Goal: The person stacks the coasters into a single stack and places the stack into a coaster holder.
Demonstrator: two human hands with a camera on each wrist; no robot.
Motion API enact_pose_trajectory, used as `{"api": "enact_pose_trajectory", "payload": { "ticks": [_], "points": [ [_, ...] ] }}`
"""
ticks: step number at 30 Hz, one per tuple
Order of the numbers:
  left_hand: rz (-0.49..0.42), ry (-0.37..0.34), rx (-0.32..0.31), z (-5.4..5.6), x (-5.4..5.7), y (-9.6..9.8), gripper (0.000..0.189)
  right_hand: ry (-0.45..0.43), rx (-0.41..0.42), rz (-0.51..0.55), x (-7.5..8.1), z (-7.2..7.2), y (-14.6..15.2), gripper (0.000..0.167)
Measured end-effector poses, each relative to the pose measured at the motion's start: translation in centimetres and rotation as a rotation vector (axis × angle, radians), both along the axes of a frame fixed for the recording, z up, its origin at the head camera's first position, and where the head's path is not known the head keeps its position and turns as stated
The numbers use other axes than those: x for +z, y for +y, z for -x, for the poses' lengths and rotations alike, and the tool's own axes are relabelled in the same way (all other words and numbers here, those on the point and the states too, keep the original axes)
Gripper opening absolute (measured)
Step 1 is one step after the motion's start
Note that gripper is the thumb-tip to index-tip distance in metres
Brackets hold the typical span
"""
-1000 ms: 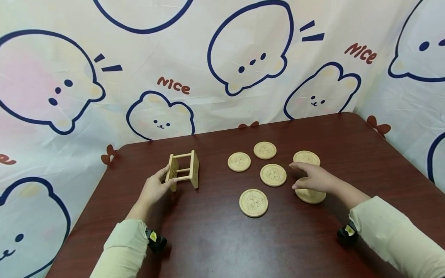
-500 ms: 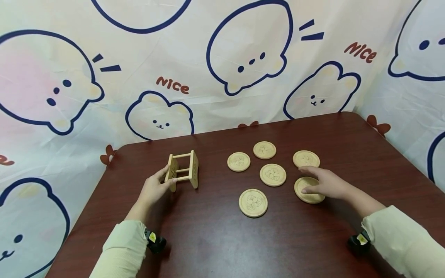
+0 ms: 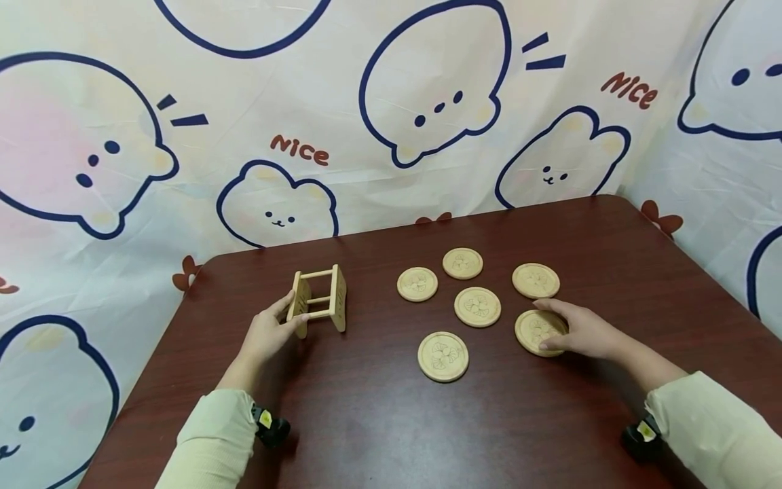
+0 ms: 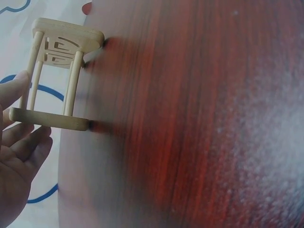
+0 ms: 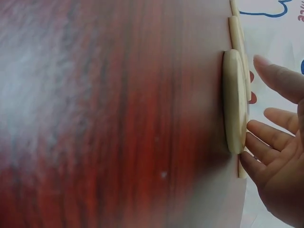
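At the left of the table, my left hand [image 3: 266, 334] grips the near-left side of a small wooden coaster rack [image 3: 339, 300], with two slotted end panels joined by rods. In the left wrist view, the thumb lies by a rod and the fingers are behind the near panel of the rack [image 4: 50, 118]. My right hand [image 3: 585, 331] is spread over the right edge of a round wooden coaster [image 3: 533, 329]. The right wrist view has the thumb apart from this coaster [image 5: 233, 102], with the other fingers close to its edge; contact is unclear.
Other matching coasters, with flower-like engravings, lie flat: one behind [image 3: 535, 280], one in the middle [image 3: 477, 307], one in front [image 3: 442, 356], and two farther back [image 3: 417, 284]. A printed cloth [image 3: 391, 183] hangs behind the dark red-brown table [image 3: 379, 421].
My right hand has drawn back to the right and down from between the two right-hand coasters to the nearer one's edge. My left hand keeps its grip on the rack.
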State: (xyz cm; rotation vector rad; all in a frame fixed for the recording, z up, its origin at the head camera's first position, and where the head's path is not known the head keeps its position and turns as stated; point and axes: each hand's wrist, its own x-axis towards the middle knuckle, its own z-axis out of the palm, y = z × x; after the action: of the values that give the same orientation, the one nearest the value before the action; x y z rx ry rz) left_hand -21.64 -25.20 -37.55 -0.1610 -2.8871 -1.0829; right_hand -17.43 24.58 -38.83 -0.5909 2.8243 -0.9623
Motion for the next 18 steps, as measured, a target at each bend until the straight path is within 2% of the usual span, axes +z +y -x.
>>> {"api": "enact_pose_trajectory", "payload": {
  "ticks": [10, 18],
  "points": [
    [-0.028, -0.005, 0.008, 0.21, -0.05, 0.18, 0.066, -0.006, 0.011, -0.001, -0.63, 0.14, 0.77, 0.080],
    [0.014, -0.017, 0.015, 0.13, -0.06, -0.08, 0.067, -0.012, 0.034, -0.023, -1.02, 0.21, 0.88, 0.086]
  ]
}}
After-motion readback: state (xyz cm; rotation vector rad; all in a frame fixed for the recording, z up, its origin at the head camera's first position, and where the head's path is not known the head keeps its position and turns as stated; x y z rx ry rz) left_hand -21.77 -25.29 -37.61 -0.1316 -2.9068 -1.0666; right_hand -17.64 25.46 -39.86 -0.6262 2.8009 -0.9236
